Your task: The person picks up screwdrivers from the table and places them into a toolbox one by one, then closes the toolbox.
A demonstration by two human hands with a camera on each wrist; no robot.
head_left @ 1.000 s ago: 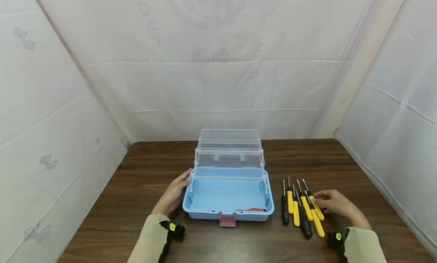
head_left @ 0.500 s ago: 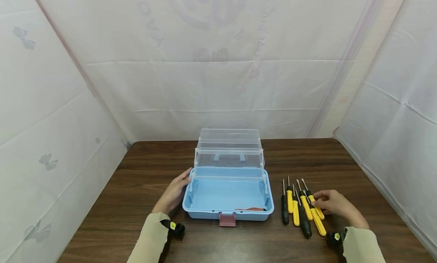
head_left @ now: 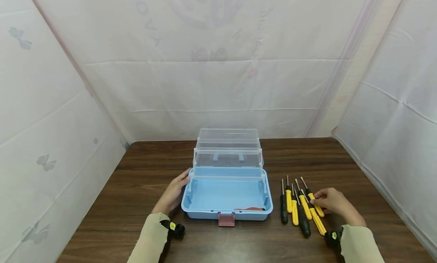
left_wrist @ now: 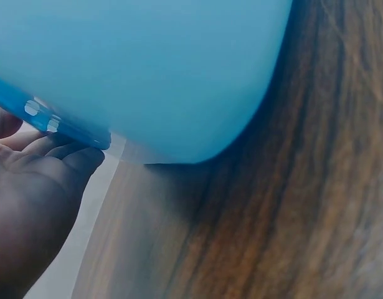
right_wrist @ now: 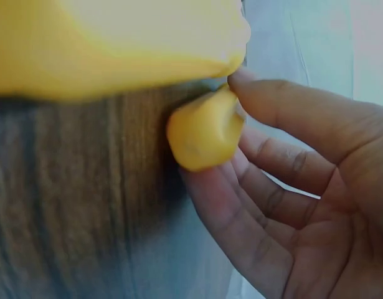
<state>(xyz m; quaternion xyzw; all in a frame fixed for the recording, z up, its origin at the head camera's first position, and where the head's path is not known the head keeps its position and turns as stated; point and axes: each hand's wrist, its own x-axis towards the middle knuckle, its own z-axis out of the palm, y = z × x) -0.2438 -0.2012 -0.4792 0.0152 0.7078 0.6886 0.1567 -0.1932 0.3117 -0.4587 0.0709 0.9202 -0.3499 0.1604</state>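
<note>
Head view: below centre, the left hand [head_left: 172,195] grips the left rim of an open blue toolbox [head_left: 205,215]; at lower right, the right hand [head_left: 335,204] pinches the rightmost screwdriver [head_left: 319,210] of 7 by its yellow handle. Left wrist view: at left, fingers [left_wrist: 85,159] hold the toolbox's edge. Right wrist view: thumb and fingertip squeeze the handle at centre; a neighbouring yellow handle [right_wrist: 116,47] crowds the upper left, so keeping the thumb clear of it seems wise.

Your back sheet [head_left: 218,88] had faint letters [head_left: 149,24] up top left, roughly O, A, Y; other print [head_left: 209,55] and your yellow wrist tags [head_left: 172,226] were unreadable.
</note>
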